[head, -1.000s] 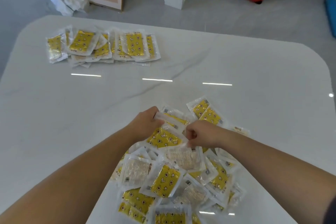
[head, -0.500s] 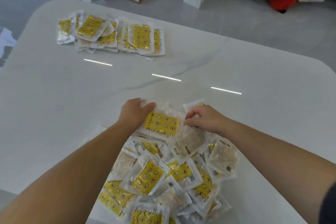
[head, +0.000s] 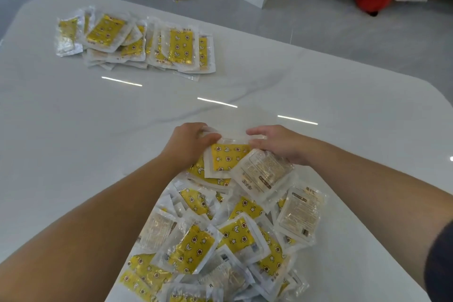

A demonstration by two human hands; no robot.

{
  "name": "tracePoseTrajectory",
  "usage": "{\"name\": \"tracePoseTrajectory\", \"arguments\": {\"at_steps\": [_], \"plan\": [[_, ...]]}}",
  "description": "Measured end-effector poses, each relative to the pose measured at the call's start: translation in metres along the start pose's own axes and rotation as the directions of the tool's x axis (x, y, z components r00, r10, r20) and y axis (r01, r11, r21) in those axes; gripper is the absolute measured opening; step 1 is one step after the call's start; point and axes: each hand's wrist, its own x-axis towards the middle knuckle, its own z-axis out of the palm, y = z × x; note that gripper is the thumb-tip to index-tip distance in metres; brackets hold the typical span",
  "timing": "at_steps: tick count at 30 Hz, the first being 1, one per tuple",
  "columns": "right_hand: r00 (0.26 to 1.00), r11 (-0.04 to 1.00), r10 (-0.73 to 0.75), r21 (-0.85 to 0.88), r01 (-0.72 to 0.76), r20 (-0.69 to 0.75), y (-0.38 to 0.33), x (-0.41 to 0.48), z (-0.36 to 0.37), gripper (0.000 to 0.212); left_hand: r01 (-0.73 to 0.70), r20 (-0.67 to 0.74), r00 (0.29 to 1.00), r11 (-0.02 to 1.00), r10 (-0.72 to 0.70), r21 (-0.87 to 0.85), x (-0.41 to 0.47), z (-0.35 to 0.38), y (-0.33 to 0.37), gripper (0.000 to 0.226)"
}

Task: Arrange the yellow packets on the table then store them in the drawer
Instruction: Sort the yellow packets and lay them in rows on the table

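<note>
- Head view: the left hand (head: 187,144) and right hand (head: 277,143) both pinch the far edge of a small stack of yellow packets (head: 228,158), thumbs on top, apparently squaring it up before setting it aside.
- Just nearer than the hands, between the forearms, lies the loose pile (head: 220,240) of unsorted packets, some face down.
- Well beyond the left hand, an arranged row (head: 137,44) overlaps on the table (head: 73,130), likely the destination.
- No drawer is visible.
</note>
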Motion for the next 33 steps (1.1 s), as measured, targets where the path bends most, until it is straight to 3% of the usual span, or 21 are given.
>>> {"name": "tracePoseTrajectory", "arguments": {"at_steps": [3, 6, 8, 11, 14, 18, 22, 29, 33], "plan": [[0.998, 0.983, -0.015, -0.182, 0.025, 0.056, -0.013, 0.004, -0.009, 0.036, -0.062, 0.035, 0.997, 0.998, 0.063, -0.010, 0.006, -0.001, 0.020, 0.014], [0.997, 0.975, -0.065, -0.217, 0.056, -0.035, -0.024, 0.009, -0.021, 0.035, -0.042, 0.002, 0.999, 0.996, 0.043, -0.078, 0.016, -0.002, 0.033, 0.015], [0.992, 0.990, -0.066, -0.131, 0.052, -0.108, -0.030, 0.013, -0.032, 0.033, -0.005, -0.064, 0.998, 0.994, -0.002, -0.107, 0.026, -0.006, 0.037, 0.020], [0.973, 0.985, -0.020, 0.162, 0.058, -0.229, -0.036, 0.019, -0.048, 0.024, 0.050, -0.210, 0.974, 0.982, -0.089, -0.182, 0.045, -0.016, 0.039, 0.023], [0.933, 0.874, 0.116, 0.482, 0.068, -0.341, -0.042, 0.037, -0.058, 0.020, 0.127, -0.315, 0.928, 0.962, -0.201, -0.240, 0.069, -0.029, 0.041, 0.025], [0.886, 0.709, 0.276, 0.701, 0.075, -0.373, -0.064, 0.074, -0.061, 0.004, 0.168, -0.405, 0.874, 0.949, -0.269, -0.268, 0.114, -0.050, 0.048, 0.036], [0.856, 0.632, 0.382, 0.774, 0.033, -0.348, -0.085, 0.111, -0.058, 0.021, 0.174, -0.448, 0.844, 0.940, -0.296, -0.295, 0.150, -0.067, 0.051, 0.035], [0.798, 0.580, 0.465, 0.813, 0.053, -0.384, -0.104, 0.141, -0.051, 0.010, 0.186, -0.431, 0.851, 0.941, -0.299, -0.284, 0.175, -0.076, 0.043, 0.039], [0.746, 0.615, 0.488, 0.785, 0.075, -0.453, -0.102, 0.133, -0.051, 0.035, 0.154, -0.406, 0.878, 0.953, -0.253, -0.260, 0.170, -0.083, 0.035, 0.030]]}}
